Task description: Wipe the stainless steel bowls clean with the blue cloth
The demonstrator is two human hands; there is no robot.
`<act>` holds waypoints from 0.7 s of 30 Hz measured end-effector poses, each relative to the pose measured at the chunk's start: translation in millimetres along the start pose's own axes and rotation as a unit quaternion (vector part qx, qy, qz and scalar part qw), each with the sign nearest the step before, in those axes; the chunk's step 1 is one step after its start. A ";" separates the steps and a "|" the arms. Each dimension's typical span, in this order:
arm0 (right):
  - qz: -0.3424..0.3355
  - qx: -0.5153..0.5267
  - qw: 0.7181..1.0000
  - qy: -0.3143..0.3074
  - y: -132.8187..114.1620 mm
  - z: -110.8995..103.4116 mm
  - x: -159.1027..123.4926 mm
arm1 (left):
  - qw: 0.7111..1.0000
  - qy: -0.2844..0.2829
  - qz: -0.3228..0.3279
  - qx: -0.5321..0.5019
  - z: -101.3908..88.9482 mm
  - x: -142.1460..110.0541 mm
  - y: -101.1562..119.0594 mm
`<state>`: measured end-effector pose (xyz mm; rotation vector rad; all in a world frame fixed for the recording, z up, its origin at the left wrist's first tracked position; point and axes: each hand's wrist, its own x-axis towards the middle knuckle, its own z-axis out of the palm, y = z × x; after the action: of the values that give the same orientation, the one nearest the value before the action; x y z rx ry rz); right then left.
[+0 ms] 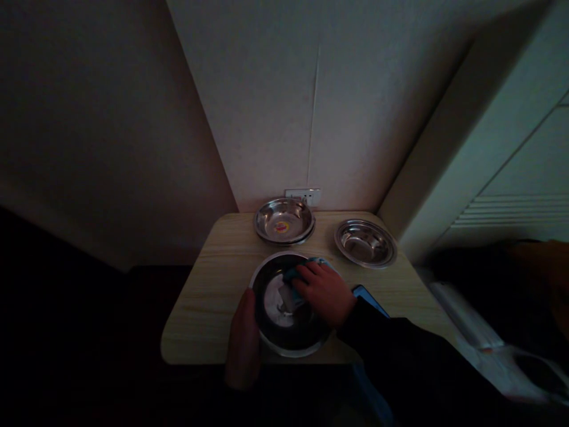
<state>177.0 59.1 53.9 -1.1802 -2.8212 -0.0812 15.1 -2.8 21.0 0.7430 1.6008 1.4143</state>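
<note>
A large metal bowl (274, 341) sits near the front edge of the small table. My left hand (243, 344) grips its left rim, with the fingers mostly hidden from me. Inside the bowl, my right hand (326, 292) is closed on a blue cloth (291, 275) and presses it towards the inner wall. Part of the cloth pokes out above the knuckles. Dim light leaves the far side of the bowl and the right fingertips hard to make out.
Stacked metal bowls (284, 220), the top one with a yellow and pink sticker, stand at the back beneath a wall socket (303, 194). More stacked bowls (365, 243) lie at the right. A phone (370, 300) rests by my right sleeve on the wooden table (200, 296).
</note>
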 end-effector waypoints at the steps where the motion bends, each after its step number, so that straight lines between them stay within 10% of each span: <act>1: 0.011 0.006 1.000 -0.008 -1.0 0.0 0.4 | 1.000 -0.014 -0.014 0.005 -1.5 1.1 0.0; 8: 0.049 0.064 0.995 -0.058 -13.1 10.8 8.4 | 0.991 -0.076 -0.098 0.041 -8.2 14.0 3.4; 18: -0.068 0.224 0.967 -0.098 -11.6 9.8 5.1 | 0.999 -0.030 -0.010 0.042 10.7 21.4 -6.8; 21: -0.001 0.353 0.936 0.005 -8.0 8.1 4.4 | 0.999 -0.032 -0.027 0.025 7.7 15.3 -9.3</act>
<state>167.8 57.2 46.2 -0.9751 -2.4635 0.8438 15.7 12.3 8.7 0.7618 1.6000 1.3026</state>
